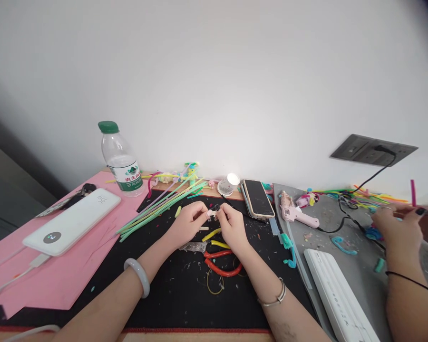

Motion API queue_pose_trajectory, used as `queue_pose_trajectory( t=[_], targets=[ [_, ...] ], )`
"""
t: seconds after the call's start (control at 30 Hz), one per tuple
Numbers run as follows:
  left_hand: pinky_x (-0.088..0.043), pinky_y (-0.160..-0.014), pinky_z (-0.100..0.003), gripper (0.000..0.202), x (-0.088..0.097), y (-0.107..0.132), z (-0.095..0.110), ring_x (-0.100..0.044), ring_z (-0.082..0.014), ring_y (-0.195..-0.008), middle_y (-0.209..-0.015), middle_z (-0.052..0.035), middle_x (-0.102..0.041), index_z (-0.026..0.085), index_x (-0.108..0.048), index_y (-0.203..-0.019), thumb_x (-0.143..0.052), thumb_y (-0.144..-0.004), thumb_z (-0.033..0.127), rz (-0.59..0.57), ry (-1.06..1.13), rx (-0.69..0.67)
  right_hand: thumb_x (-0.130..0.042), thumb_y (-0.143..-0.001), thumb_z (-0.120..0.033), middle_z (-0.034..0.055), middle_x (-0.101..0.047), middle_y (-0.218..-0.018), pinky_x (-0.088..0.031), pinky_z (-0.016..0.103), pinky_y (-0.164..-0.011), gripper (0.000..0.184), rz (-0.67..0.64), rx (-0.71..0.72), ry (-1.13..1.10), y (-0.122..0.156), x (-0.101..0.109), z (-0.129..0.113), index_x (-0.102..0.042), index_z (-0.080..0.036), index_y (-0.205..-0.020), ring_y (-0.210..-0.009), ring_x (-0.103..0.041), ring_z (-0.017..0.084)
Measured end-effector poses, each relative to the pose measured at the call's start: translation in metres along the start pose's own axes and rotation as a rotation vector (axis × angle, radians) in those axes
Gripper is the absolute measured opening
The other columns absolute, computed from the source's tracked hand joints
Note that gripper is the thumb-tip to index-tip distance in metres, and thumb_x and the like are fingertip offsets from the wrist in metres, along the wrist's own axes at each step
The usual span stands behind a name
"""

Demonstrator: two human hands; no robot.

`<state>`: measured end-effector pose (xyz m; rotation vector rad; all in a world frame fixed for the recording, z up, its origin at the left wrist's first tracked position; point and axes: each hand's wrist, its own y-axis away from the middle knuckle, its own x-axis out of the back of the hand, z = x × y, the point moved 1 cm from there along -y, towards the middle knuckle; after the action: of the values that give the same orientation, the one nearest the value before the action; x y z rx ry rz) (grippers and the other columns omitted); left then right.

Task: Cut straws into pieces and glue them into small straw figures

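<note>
Over the black mat, my left hand and my right hand meet with their fingers pinched. A small pale piece with a dark part is between the fingertips; its kind is too small to make out, and the fingers cover some of it. Just below the hands lie curved red handles and yellow handles of hand tools, partly hidden by my right hand. A clear plastic strip lies beside them, near my left wrist. Green and purple pipe cleaners are bundled to the left.
A water bottle and a white power bank stand left. Behind are a paper cup and phone. Right: a glue gun with cord, a white power strip, and a co-worker's hands holding a magenta stick.
</note>
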<state>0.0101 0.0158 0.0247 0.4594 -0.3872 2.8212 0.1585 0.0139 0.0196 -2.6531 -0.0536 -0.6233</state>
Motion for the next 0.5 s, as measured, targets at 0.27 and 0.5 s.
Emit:
queue_pose_trajectory(
  t=[0.27,0.5],
  targets=[
    [-0.028,-0.048,-0.020,0.026,0.003,-0.002,-0.001,-0.031,-0.0065,-0.047,-0.052,0.0074,-0.034,0.016,-0.043,-0.066,-0.047,-0.082,0.037,-0.111,0.221,0.071,-0.049,-0.081,-0.038,-0.0094,-0.024,-0.046,-0.012,0.021,-0.040,0.029,-0.064,-0.288,-0.698,0.001,-0.013,0.009,-0.041,-0.019,-0.060,-0.039,-0.017,0.005],
    [-0.026,-0.046,-0.020,0.029,-0.001,0.000,-0.002,-0.030,-0.0050,-0.043,-0.047,0.0078,-0.036,0.016,-0.043,-0.066,-0.049,-0.082,0.039,-0.183,0.427,0.095,-0.056,-0.076,-0.030,-0.0100,-0.025,-0.047,-0.010,0.021,-0.040,0.032,-0.144,-0.329,-0.995,0.000,-0.010,-0.002,-0.034,-0.019,-0.058,-0.038,-0.015,0.003]
  ],
)
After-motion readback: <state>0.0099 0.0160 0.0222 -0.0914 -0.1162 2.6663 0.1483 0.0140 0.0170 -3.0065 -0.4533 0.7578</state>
